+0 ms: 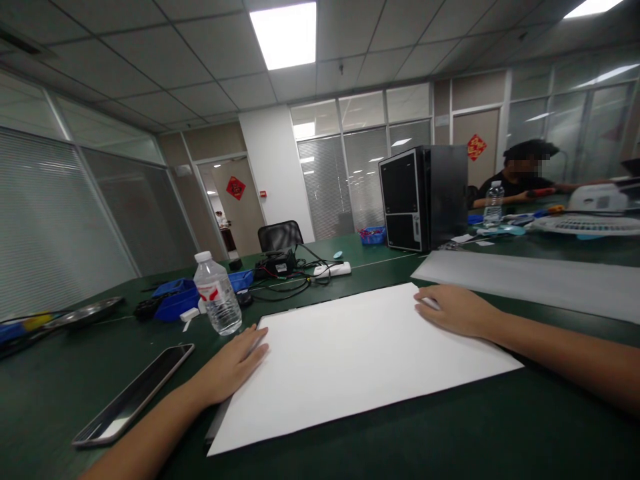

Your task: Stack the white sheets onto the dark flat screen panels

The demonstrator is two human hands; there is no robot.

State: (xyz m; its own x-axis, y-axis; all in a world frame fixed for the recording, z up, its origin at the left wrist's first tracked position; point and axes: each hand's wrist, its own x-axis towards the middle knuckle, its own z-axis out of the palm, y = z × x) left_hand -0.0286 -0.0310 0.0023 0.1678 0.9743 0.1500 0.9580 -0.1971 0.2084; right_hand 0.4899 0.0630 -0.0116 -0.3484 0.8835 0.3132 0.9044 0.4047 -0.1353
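A large white sheet [350, 360] lies flat on the dark green table [450, 440] in front of me. My left hand [233, 367] rests palm down on the sheet's left edge, fingers stretched out and together. My right hand [453, 308] lies on the sheet's far right corner, fingers loosely curled over the edge. Neither hand lifts the sheet.
A phone [135, 395] lies at the left, a water bottle [216, 293] behind my left hand. Blue bins [175, 298], cables and a power strip [333, 269] sit farther back. A black computer tower [423, 197] stands mid-table; another white sheet [540, 283] lies right. A person [525, 175] sits far right.
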